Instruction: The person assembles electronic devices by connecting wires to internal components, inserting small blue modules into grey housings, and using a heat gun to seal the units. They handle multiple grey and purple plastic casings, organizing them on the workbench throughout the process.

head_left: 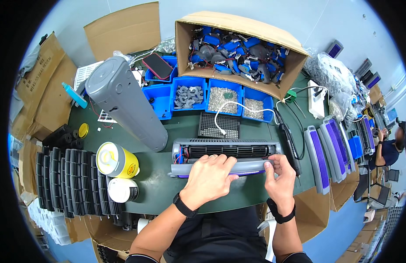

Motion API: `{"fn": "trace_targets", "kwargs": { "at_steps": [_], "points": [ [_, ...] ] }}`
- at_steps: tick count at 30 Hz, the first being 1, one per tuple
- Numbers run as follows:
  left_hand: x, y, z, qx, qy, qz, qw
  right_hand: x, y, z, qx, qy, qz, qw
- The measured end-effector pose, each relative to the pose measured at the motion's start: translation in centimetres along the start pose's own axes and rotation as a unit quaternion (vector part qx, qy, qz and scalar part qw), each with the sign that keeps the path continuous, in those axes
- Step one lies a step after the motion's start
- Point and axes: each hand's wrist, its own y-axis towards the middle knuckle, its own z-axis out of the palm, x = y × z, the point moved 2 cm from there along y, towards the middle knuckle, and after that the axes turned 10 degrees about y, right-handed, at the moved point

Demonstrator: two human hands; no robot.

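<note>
Fan housing [225, 157] lying lengthwise at near edge of green table [168, 131] | left hand [209, 177] pressed flat on grey cover strip, fingers together | right hand [279, 175] pinching right end, fingers clamped | likely light, stiff plastic, thin vent slats fragile | best gripped at solid ends, clear of red wires [182, 156]

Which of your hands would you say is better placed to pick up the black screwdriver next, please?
Probably the right hand. It grips the right end of the grey fan housing, and the black screwdriver lies just beyond it. The left hand presses the housing's middle, farther away.
</note>
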Motion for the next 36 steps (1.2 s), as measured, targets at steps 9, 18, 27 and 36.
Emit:
{"fn": "trace_targets", "kwargs": {
  "at_steps": [9, 18, 27, 36],
  "points": [
    [-1.3, -1.8, -0.4, 0.050, -0.046, -0.004, 0.998, 0.8, -3.4, -0.8, -0.012, -0.044, -0.017, 0.999],
    [-2.0, -3.0, 0.0, 0.044, -0.038, 0.001, 0.998, 0.8, -4.2, -1.5, 0.015, -0.057, -0.022, 0.998],
    [-2.1, -2.9, 0.1, 0.018, -0.038, 0.008, 0.999, -5.0, -4.8, 0.9, -0.008, 0.345, 0.024, 0.938],
    [-2.1, -3.0, 0.0, 0.020, -0.032, 0.009, 0.999, -5.3, -4.8, 0.9, -0.025, 0.306, 0.035, 0.951]
  ]
}}
